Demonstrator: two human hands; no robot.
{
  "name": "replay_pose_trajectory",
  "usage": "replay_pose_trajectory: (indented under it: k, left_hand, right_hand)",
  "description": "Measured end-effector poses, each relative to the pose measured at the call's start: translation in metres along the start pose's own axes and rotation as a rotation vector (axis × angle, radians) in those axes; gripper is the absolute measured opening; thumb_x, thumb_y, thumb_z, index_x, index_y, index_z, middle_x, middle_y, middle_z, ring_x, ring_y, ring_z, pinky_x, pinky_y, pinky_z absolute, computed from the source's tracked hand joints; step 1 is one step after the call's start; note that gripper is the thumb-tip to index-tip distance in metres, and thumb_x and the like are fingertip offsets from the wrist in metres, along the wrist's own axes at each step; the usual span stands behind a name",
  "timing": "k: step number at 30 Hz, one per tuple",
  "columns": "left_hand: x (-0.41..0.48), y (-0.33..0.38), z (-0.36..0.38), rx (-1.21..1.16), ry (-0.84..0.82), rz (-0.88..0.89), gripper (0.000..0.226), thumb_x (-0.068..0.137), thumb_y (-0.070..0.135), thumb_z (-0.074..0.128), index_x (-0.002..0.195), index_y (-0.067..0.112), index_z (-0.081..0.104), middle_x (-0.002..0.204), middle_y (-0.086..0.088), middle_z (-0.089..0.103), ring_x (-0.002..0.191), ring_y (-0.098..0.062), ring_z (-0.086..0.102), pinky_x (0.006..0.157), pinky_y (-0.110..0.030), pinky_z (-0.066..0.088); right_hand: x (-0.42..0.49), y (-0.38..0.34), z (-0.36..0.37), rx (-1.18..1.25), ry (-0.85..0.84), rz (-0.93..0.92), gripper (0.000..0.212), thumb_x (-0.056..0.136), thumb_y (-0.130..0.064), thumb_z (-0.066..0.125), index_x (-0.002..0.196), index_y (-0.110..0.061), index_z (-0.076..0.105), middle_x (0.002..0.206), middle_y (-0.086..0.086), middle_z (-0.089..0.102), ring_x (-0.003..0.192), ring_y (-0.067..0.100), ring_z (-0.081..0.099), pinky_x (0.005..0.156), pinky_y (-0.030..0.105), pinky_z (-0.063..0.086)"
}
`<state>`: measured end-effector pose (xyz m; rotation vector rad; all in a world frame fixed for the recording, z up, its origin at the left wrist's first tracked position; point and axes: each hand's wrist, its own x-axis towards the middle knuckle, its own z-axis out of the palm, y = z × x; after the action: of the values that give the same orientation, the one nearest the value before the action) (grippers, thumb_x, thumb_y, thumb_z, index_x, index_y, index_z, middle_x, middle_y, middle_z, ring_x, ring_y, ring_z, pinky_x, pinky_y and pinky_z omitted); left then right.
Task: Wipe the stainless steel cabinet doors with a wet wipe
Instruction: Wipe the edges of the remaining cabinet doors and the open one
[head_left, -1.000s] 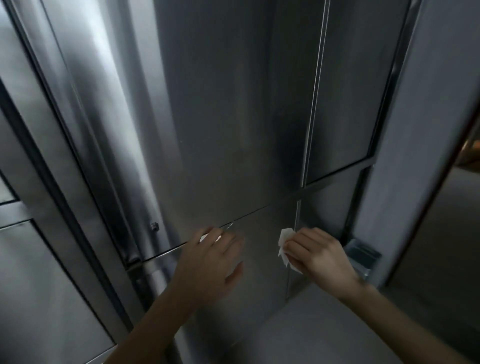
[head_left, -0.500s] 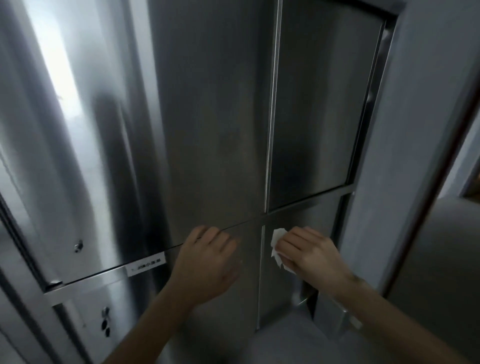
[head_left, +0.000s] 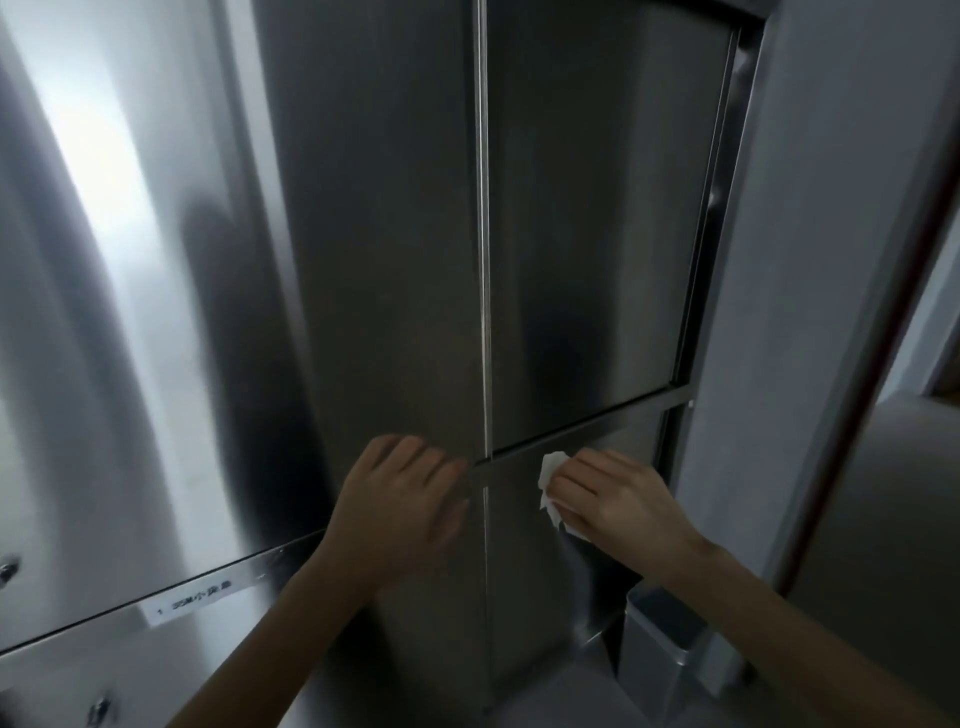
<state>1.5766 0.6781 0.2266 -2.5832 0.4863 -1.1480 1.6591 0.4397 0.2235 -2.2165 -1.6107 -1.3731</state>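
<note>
Tall stainless steel cabinet doors fill the view: a wide upper left door (head_left: 363, 234), a narrower upper right door (head_left: 597, 234) and a lower right door (head_left: 524, 587) under a horizontal seam. My right hand (head_left: 618, 493) grips a crumpled white wet wipe (head_left: 549, 483) and holds it against the top of the lower right door. My left hand (head_left: 405, 499) rests flat on the steel just left of the vertical seam, fingers straight and pointing up.
A white label (head_left: 195, 603) with small print sits on the horizontal rail at the lower left. A grey wall (head_left: 810, 260) with a dark red edge strip borders the cabinet on the right. A small grey bin (head_left: 660, 639) stands below my right forearm.
The view has tilted up and swung right, showing more of the upper doors. Both hands stay at the seam, with the wipe still pressed to the lower right door.
</note>
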Motion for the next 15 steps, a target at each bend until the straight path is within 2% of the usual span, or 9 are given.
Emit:
replay_pose_trajectory:
  k: [5,10,15]
  left_hand:
    - [0.045,-0.018,0.033,0.016,0.041,-0.019,0.038,0.086,0.037,0.050,0.099,0.013,0.075,0.094,-0.001,0.072,0.086,-0.024,0.067,0.080,-0.036,0.050]
    - [0.093,-0.030,0.058,0.036,0.072,-0.003,0.037,0.086,0.037,0.049,0.097,0.013,0.075,0.094,-0.001,0.071,0.087,-0.023,0.066,0.082,-0.035,0.040]
    - [0.124,-0.027,0.077,0.063,0.040,0.006,0.037,0.086,0.036,0.047,0.097,0.014,0.075,0.094,0.000,0.071,0.089,-0.023,0.065,0.084,-0.034,0.038]
  right_hand:
    - [0.013,0.052,0.024,-0.015,-0.018,-0.016,0.012,0.072,-0.006,0.076,0.070,-0.012,0.066,0.069,0.001,0.062,0.060,0.019,0.056,0.052,0.027,0.045]
    - [0.032,0.103,0.038,-0.029,0.013,-0.008,0.012,0.070,-0.005,0.077,0.073,-0.010,0.067,0.072,0.003,0.064,0.062,0.020,0.058,0.053,0.029,0.048]
    - [0.035,0.140,0.054,-0.030,0.044,-0.029,0.011,0.070,-0.007,0.076,0.076,-0.011,0.068,0.076,0.003,0.065,0.066,0.019,0.059,0.056,0.028,0.047]
